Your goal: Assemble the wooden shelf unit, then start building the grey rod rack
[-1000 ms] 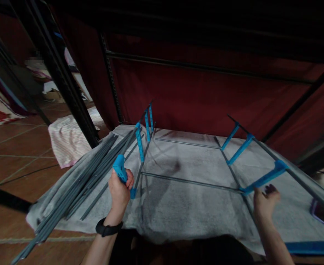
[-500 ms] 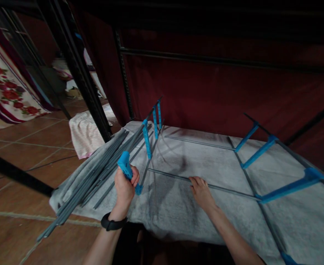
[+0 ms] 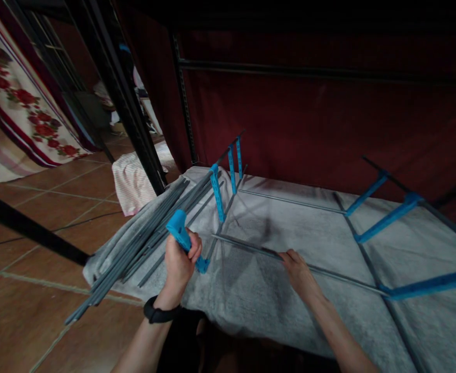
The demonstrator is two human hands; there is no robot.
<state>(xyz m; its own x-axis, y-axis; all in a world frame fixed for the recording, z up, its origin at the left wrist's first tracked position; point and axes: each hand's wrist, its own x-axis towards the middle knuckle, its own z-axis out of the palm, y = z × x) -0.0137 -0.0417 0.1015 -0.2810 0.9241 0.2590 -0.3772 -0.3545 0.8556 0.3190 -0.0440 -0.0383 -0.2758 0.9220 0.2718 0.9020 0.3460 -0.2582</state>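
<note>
My left hand (image 3: 179,267) is closed around a blue plastic connector (image 3: 181,235) at the near end of the left side of a grey rod frame. My right hand (image 3: 299,272) grips a thin grey cross rod (image 3: 340,277) that runs from that connector to the right side of the frame. Further blue connectors (image 3: 218,194) stand along the left rail. More blue connectors (image 3: 386,220) sit on the right rail. The frame lies on a grey cloth (image 3: 297,228).
A bundle of loose grey rods (image 3: 142,243) lies on the cloth's left edge. Black metal posts (image 3: 122,98) rise at the left, a dark red curtain (image 3: 309,119) hangs behind. A folded striped cloth (image 3: 134,178) lies on the brown tiled floor (image 3: 37,207).
My right hand left the right blue connector, crossed to the left and took hold of the near cross rod. The view swung left. My left hand kept its hold.
</note>
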